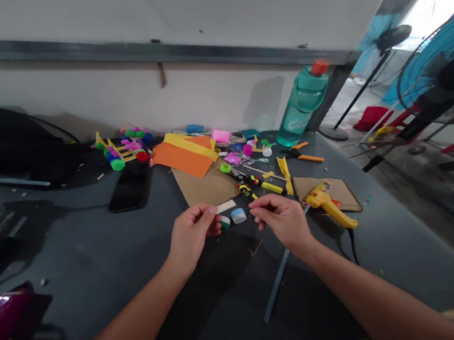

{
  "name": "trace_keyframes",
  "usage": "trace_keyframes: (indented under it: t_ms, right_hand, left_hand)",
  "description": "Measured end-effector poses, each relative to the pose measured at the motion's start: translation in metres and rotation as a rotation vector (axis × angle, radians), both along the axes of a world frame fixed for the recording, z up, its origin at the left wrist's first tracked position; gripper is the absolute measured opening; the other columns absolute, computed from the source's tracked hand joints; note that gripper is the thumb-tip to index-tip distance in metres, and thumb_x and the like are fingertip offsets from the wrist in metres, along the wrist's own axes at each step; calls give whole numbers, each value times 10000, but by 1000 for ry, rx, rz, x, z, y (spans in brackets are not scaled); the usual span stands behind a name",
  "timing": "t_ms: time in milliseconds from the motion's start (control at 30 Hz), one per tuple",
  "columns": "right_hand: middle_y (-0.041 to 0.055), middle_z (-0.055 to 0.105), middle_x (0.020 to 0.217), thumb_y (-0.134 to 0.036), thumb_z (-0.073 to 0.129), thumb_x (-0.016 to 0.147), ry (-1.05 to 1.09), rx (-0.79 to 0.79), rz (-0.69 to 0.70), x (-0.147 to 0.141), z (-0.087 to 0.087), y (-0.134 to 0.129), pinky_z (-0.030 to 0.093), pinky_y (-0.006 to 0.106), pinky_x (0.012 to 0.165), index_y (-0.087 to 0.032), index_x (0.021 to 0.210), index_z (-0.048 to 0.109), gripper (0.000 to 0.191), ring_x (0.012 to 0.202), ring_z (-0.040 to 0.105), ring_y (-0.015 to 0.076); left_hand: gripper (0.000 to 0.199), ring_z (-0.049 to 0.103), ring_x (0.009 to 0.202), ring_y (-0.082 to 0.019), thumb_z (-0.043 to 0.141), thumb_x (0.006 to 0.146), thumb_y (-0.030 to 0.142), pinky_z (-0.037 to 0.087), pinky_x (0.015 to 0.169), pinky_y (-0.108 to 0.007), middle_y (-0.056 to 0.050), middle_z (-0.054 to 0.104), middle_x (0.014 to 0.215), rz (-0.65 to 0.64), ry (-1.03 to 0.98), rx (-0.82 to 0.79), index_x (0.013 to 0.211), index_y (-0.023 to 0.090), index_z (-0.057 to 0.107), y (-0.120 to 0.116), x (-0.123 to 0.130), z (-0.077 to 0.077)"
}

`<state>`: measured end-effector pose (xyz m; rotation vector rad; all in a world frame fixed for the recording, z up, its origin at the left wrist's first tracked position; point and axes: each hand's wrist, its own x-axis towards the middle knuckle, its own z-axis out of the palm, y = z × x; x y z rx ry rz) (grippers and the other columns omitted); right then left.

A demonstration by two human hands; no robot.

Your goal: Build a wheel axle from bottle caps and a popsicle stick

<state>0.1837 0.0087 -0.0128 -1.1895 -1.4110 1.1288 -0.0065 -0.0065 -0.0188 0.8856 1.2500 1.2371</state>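
Note:
My left hand (pixel 196 230) is closed in a pinch on short pale sticks (pixel 225 206), whose free ends point right. Just below them on the dark table stand a blue-and-white bottle cap (pixel 239 215) and a green-and-white bottle cap (pixel 224 223), the latter close to my left fingertips. My right hand (pixel 280 214) hovers to the right of the caps, thumb and fingers pinched together; anything between them is too small or hidden to make out. Beside it, a yellow glue gun (pixel 327 205) rests on a piece of cardboard (pixel 346 192).
Behind my hands lie yellow-black pliers (pixel 266 185), orange-handled pliers (pixel 309 157), orange paper (pixel 183 157) and a cardboard sheet (pixel 204 188). Left are a phone (pixel 129 187) and colourful small toys (pixel 127 146). A green bottle (pixel 302 105) stands behind right; a long grey strip (pixel 277 286) lies in front.

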Motion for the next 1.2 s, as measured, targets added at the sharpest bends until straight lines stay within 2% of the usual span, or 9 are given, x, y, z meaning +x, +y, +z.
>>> trace_keyframes:
  t_ms: [133, 367, 467, 633, 767, 867, 967, 1067, 1200]
  right_hand:
    - [-27, 586, 520, -364, 643, 768, -87, 21, -37, 1, 3, -3, 389, 199, 379, -170, 748, 679, 198, 383, 488, 82]
    - [-30, 562, 503, -394, 623, 793, -103, 7, -36, 1, -1, 0, 371, 181, 383, -160, 746, 646, 240, 390, 469, 75]
    - [-34, 557, 502, -392, 620, 792, -114, 7, -21, -1, -3, -1, 369, 179, 381, -164, 742, 646, 235, 388, 461, 73]
    - [-34, 555, 498, -405, 627, 784, -129, 0, -20, -2, -4, -2, 370, 189, 379, -168, 739, 650, 242, 387, 464, 81]
    - [-35, 556, 524, -406, 624, 791, -67, -10, -8, -3, -3, -2, 386, 193, 387, -168, 762, 656, 242, 397, 471, 79]
    - [1, 605, 620, -457, 602, 809, 114, -98, 94, -5, -1, -4, 458, 220, 431, -165, 834, 666, 300, 474, 529, 103]
    - [99, 687, 885, -546, 517, 847, 345, -237, 292, -8, 5, -8, 560, 323, 624, -164, 986, 656, 429, 751, 645, 186]
    - [153, 651, 1133, -637, 334, 889, 444, -334, 449, -10, 11, -11, 536, 412, 826, -170, 1128, 611, 594, 1002, 628, 235]
    - [156, 586, 1272, -689, 153, 886, 446, -372, 538, -8, 15, -12, 502, 449, 883, -195, 1256, 532, 723, 1128, 580, 258]
  left_hand:
    - [250, 551, 524, -99, 656, 734, 386, 490, 482, -218, -12, 624, 672, 67, 160, 40, 747, 139, 618, 13, -16, -8]
    - [183, 495, 400, -88, 605, 763, 349, 350, 346, -181, -6, 615, 627, 63, 496, 13, 720, 172, 614, 24, -33, -22]
    - [205, 473, 361, -98, 593, 780, 373, 316, 361, -194, 15, 575, 524, 64, 652, 15, 692, 188, 608, 24, -36, -22]
    - [255, 517, 433, -137, 563, 808, 402, 306, 450, -229, 2, 579, 517, 61, 845, 69, 655, 201, 597, 29, -47, -23]
    - [305, 513, 498, -148, 501, 850, 393, 301, 488, -244, -8, 569, 554, 134, 992, 119, 618, 202, 551, 26, -47, -13]
    - [287, 519, 494, -135, 446, 884, 392, 373, 499, -237, 9, 559, 588, 197, 742, 190, 696, 201, 546, 13, -30, -1]
    - [212, 629, 680, -159, 512, 858, 373, 484, 606, -246, -21, 655, 784, -4, 392, 252, 909, 191, 610, -4, -4, 4]
    - [278, 649, 921, -194, 591, 819, 376, 514, 784, -281, -57, 692, 988, -240, 161, 221, 1014, 182, 637, -13, 15, 3]
    - [340, 667, 873, -188, 685, 748, 348, 546, 763, -312, -68, 694, 997, -347, -89, 63, 1026, 161, 628, -14, 19, 2]
